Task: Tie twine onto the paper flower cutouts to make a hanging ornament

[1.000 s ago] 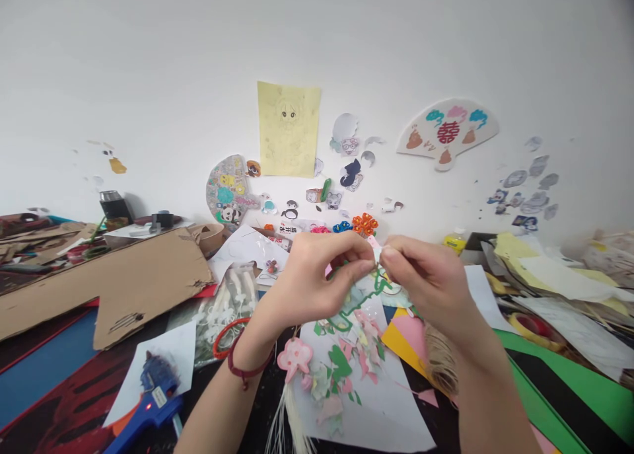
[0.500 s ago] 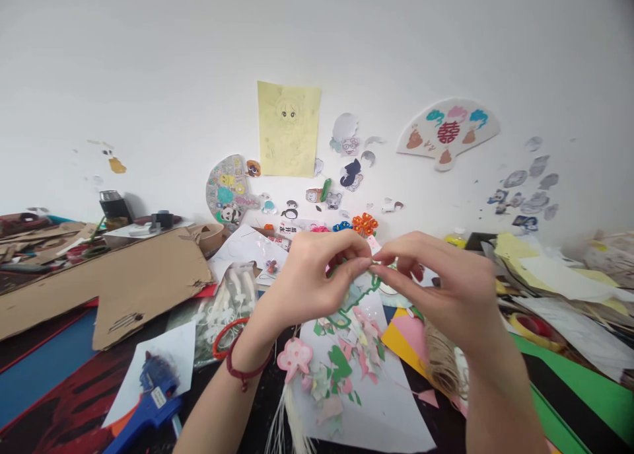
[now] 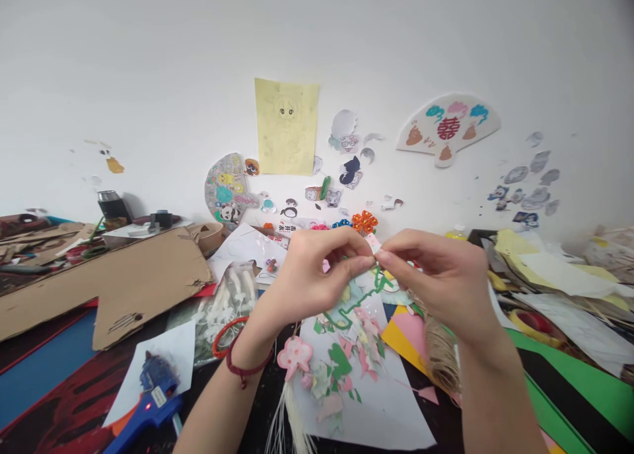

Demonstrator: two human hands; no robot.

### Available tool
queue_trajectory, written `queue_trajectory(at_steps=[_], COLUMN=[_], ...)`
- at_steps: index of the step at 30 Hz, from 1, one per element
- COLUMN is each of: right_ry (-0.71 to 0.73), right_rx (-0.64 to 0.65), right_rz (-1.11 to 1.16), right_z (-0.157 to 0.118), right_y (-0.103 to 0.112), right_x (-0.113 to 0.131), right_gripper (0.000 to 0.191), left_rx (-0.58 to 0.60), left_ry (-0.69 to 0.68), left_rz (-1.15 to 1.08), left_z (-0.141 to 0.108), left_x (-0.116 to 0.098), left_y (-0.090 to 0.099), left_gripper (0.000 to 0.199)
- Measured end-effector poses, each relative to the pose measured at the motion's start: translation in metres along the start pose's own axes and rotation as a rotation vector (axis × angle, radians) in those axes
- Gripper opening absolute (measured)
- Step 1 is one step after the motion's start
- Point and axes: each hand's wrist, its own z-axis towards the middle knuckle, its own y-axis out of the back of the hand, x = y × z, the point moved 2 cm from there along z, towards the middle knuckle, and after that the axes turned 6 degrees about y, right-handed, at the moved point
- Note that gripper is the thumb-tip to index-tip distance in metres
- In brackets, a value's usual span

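Observation:
My left hand (image 3: 317,275) and my right hand (image 3: 440,282) meet fingertip to fingertip above a white sheet (image 3: 386,408). Both are closed in a pinch at the top of a thin, wavy green paper cutout (image 3: 380,282), which hangs below the fingers. Exactly where each fingertip grips it is hard to see. Under the hands, the sheet carries pink, pale green and green paper scraps (image 3: 339,361). A pink cloud-shaped piece (image 3: 295,357) with a cream tassel (image 3: 292,414) lies beside my left wrist, which wears a dark red cord bracelet.
At the lower left, a blue glue gun (image 3: 153,408) with a red light rests partly on white paper. Cardboard (image 3: 148,275) covers the left side. Twine (image 3: 442,358), yellow tape (image 3: 537,328) and green sheets (image 3: 589,388) lie to the right. A wall (image 3: 198,57) stands behind.
My right hand has shifted slightly, with its fingers drawn closer together. The green cutout hangs at a somewhat different angle, showing more beneath the right fingers. A red light now shows on the glue gun.

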Motion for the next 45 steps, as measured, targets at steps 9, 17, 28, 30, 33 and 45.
queue_trajectory(at_steps=[9, 17, 28, 30, 33, 45], right_ry=[0.028, 0.022, -0.277, -0.307, -0.289, -0.133], right_rx=[-0.085, -0.145, -0.034, 0.006, -0.010, -0.178], right_rz=[-0.019, 0.009, 0.154, 0.097, 0.028, -0.074], right_z=[-0.001, -0.001, 0.000, 0.000, -0.002, -0.005], right_y=[-0.004, -0.008, -0.002, -0.001, -0.002, -0.003], right_x=[0.002, -0.001, -0.006, -0.004, -0.001, 0.007], right_gripper=[0.009, 0.008, 0.011, 0.012, 0.016, 0.005], left_rx=[-0.022, -0.024, -0.075, -0.104, -0.159, -0.242], left_ry=[0.072, 0.163, 0.142, 0.110, 0.062, -0.046], left_rz=[-0.091, -0.160, -0.165, -0.135, -0.088, 0.042], left_z=[0.001, 0.003, 0.003, 0.003, 0.002, 0.001], left_x=[0.002, 0.005, 0.008, 0.008, 0.008, 0.000], left_y=[-0.001, 0.000, -0.002, -0.003, -0.005, -0.001], left_gripper=[0.008, 0.011, 0.007, 0.007, 0.005, 0.007])
